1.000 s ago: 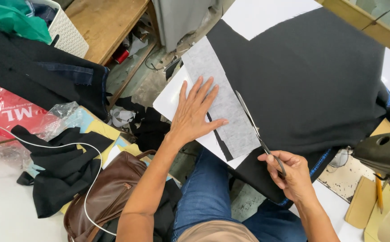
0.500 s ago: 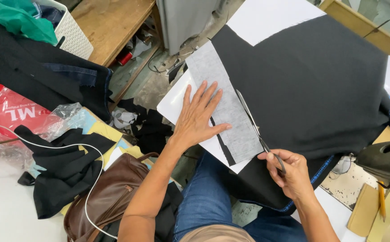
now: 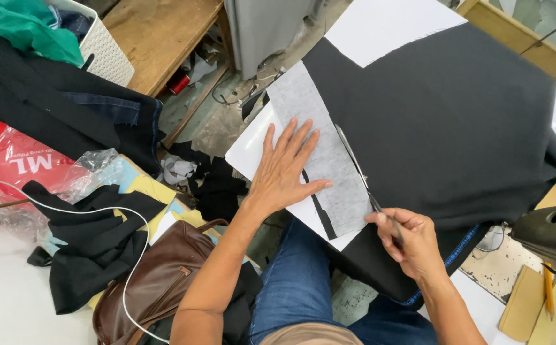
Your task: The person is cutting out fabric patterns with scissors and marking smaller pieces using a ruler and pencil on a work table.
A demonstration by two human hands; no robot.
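head view | left hand (image 3: 282, 174) spread flat, pinning grey interfacing sheet (image 3: 329, 160) at 12 o'clock of the lap | right hand (image 3: 412, 239) at 4 o'clock of it, grip closed around scissors (image 3: 364, 185) | black cloth (image 3: 444, 121) at 2 o'clock on white surface (image 3: 380, 25) | sheet looks light, limp, likely to slide: press near the cut line

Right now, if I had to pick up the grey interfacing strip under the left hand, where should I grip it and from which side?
Grip the grey interfacing strip at its far, free end, coming from the table's far-left edge. The left hand lies flat on its near part, and the scissors in the right hand lie along its right edge on the black fabric. It lies flat, so pinch a corner.
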